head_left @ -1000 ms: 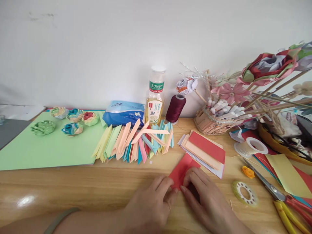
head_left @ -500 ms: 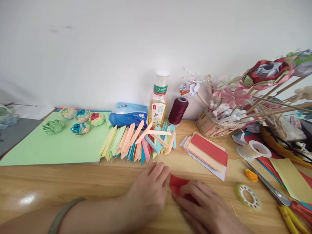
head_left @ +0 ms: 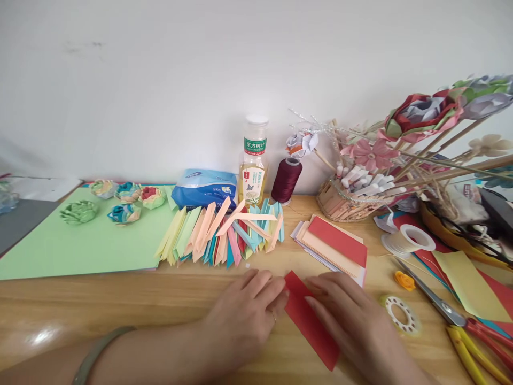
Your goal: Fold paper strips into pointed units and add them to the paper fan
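A strip of red paper (head_left: 315, 323) lies slantwise on the wooden table between my hands. My left hand (head_left: 250, 307) has its fingers curled, and their tips grip the paper at its upper left edge. Across from it, my right hand (head_left: 348, 313) holds the strip's right edge, thumb on top and fingers bent over the far end. Part of the paper under the right hand is hidden. Beyond my hands lies a row of folded paper strips (head_left: 224, 230) in several colours. A stack of paper slips (head_left: 339, 243), red on top, sits to the right.
Paper flowers (head_left: 124, 212) rest on a green sheet (head_left: 92, 248). Behind stand a blue tissue pack (head_left: 206, 190), a drink bottle (head_left: 252, 160), a maroon thread cone (head_left: 286, 179) and a flower basket (head_left: 340, 203). Rightward are a tape roll (head_left: 402, 315), scissors (head_left: 449, 313) and a white spool (head_left: 409, 240).
My right hand has shifted up and right, so more of the red paper shows as a long slanting strip. My left hand stays near its corner. The view has shifted slightly.
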The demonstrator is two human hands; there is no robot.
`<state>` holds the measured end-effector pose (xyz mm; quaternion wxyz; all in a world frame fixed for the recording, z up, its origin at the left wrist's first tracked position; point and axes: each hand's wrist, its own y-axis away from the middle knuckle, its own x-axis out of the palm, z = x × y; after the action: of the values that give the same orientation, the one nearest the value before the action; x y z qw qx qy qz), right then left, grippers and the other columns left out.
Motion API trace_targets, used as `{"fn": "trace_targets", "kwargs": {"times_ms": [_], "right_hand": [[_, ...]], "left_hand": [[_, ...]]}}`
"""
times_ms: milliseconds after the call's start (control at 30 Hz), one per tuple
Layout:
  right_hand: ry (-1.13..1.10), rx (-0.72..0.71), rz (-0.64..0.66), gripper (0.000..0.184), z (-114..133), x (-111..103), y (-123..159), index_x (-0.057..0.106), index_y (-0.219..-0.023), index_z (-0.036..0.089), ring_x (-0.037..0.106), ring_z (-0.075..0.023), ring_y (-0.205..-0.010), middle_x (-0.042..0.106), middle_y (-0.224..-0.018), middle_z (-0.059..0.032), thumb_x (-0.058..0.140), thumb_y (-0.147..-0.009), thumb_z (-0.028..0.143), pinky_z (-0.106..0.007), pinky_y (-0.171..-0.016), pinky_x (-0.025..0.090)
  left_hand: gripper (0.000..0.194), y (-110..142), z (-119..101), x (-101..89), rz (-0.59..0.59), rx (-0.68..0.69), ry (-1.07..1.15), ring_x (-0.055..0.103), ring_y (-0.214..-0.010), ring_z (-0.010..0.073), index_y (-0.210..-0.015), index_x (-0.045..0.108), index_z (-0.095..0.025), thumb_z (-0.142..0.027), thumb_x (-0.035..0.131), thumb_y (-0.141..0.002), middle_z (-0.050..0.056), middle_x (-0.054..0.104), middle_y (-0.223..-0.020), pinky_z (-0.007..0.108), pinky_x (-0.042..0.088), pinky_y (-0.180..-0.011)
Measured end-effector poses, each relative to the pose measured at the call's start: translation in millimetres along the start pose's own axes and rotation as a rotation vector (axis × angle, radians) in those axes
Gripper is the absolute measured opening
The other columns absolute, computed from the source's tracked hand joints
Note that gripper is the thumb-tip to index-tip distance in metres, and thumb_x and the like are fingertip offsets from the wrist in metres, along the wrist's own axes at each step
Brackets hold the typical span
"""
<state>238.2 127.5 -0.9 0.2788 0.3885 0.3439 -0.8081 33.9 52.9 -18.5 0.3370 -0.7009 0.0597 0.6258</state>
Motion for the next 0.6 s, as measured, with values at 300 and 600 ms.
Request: {"fn": "trace_targets", "kwargs": {"times_ms": [300,600], "right_hand": [[-0.046,0.215,0.125,0.018,-5.6,6.7,-8.4,0.062,-0.097,0.022,0.064,-0.0176,-0.079,0.066,-0.091,-0.0047,0.046,-0.092,0.028,-0.030,-0.069,0.053],[0.002,0.076,0.032,0.016,-1.3,6.3,-12.1,0.061,-0.095,0.021,0.064,-0.0166,-0.072,0.067,-0.085,-0.0052,0.047,-0.090,0.024,-0.028,-0.062,0.054]], "left_hand": [[0.019,-2.3,12.6,0.0,0.014,0.138,0.043,0.050,-0.093,0.0196,-0.097,0.063,-0.012,-0.012,0.044,-0.095,0.005,0.061,-0.105,0.037,0.041,-0.081],[0.019,-4.3,22.2,0.3,0.010,0.146,0.131,0.049,-0.093,0.0177,-0.105,0.060,-0.013,-0.016,0.043,-0.097,0.001,0.064,-0.100,0.037,0.040,-0.084]]}}
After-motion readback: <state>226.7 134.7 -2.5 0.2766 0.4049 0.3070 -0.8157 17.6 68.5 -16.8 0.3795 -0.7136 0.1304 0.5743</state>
